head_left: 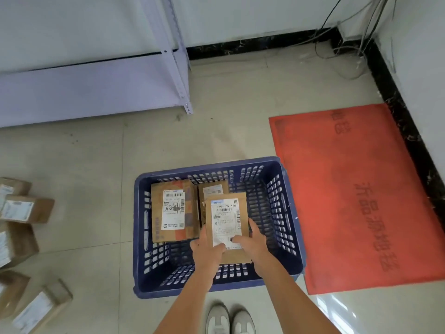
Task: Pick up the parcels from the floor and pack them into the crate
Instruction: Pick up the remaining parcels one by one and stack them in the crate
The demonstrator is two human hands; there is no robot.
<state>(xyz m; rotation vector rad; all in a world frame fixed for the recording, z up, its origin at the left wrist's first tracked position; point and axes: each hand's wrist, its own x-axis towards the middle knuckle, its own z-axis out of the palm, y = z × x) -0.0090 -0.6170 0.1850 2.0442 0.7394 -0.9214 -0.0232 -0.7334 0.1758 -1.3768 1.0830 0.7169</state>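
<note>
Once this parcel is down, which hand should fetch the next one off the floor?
Left, probably. The remaining brown cardboard parcels lie on the floor left of the blue plastic crate, on the left hand side. The right hand would have to cross over the crate.

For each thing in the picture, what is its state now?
Held parcel: gripped by both hands, over the crate.
Left hand: grips the parcel.
Right hand: grips the parcel.
Crate: on the floor, two parcels inside.
Floor parcels: at left, not yet packed.
</note>
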